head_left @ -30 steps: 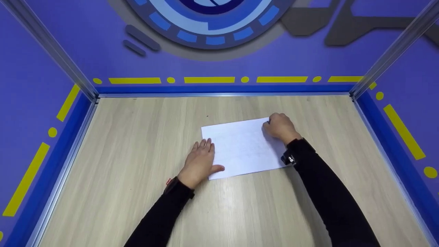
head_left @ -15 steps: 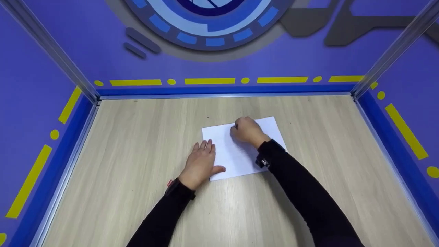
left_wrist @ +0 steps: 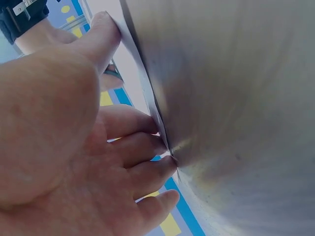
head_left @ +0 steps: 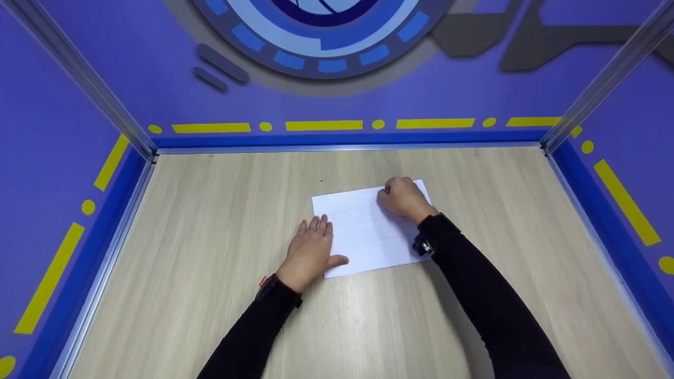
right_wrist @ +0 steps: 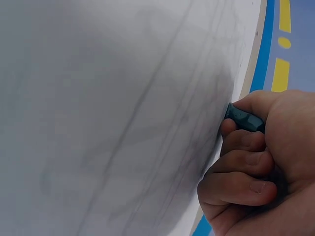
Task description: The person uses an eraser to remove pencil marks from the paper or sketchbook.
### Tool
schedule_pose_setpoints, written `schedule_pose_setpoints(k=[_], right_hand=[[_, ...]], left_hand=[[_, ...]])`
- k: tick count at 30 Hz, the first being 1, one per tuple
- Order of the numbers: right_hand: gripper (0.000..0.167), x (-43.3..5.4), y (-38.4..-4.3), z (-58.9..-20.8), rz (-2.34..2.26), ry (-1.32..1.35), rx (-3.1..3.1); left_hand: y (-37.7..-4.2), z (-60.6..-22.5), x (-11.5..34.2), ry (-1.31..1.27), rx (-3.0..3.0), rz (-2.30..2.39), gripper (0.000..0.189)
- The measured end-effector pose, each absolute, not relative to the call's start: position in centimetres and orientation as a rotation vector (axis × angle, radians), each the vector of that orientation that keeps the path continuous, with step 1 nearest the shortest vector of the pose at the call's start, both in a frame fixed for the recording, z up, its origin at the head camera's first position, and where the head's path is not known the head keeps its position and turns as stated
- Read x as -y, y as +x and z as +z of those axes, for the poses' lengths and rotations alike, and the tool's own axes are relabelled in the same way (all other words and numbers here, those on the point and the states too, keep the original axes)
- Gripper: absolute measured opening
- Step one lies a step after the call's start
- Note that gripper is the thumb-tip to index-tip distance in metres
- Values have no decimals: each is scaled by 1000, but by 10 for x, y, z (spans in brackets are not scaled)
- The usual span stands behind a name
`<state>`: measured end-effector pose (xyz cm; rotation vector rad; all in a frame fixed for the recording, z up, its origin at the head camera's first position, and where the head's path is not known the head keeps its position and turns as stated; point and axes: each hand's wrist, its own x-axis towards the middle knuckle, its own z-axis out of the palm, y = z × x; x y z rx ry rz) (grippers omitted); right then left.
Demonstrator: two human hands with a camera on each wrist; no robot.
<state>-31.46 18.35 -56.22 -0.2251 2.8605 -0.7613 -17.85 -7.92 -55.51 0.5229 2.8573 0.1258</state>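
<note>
A white sheet of paper lies slightly turned on the wooden table. My left hand rests flat at the sheet's left edge, fingers straight and thumb spread onto the paper. In the left wrist view, that hand lies along the paper's edge. Over the sheet's upper right part, my right hand is curled. The right wrist view shows this hand pinching a small dark teal object against the paper; its kind is unclear, most of it hidden in the fist. Faint grey lines run across the sheet.
Purple-blue panels with yellow marks stand at the back, left and right of the table. Metal rails edge the tabletop. Both wrists wear black bands with small devices.
My right hand, gripping the teal object, swept left across the paper, then came partway back to the right. The left hand and the sheet stay practically in place.
</note>
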Motion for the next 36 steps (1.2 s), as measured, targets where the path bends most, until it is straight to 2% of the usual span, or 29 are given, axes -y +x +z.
schedule_pose_setpoints(k=[4,13,17,23,30,36], right_hand=[[28,-200,-314,-560,-758,-175,-2855],[37,-244,-316,-557,-772,-83,-2836],[33,-254,-314,-558,-779,-73,-2846],[29,-253,-311,-558,-801,3,-2816],[44,-249,-308,-559,-815,59,-2776],[32,-213,-305,-556,-785,-61,-2830]], left_hand=[[-178,-555,80,518,-2852,131,104],[-178,-554,78,516,-2847,125,103],[-179,-555,78,514,-2840,130,103],[-179,-555,80,506,-2838,132,103],[-178,-554,80,512,-2845,156,102],[-178,-554,80,520,-2847,166,102]])
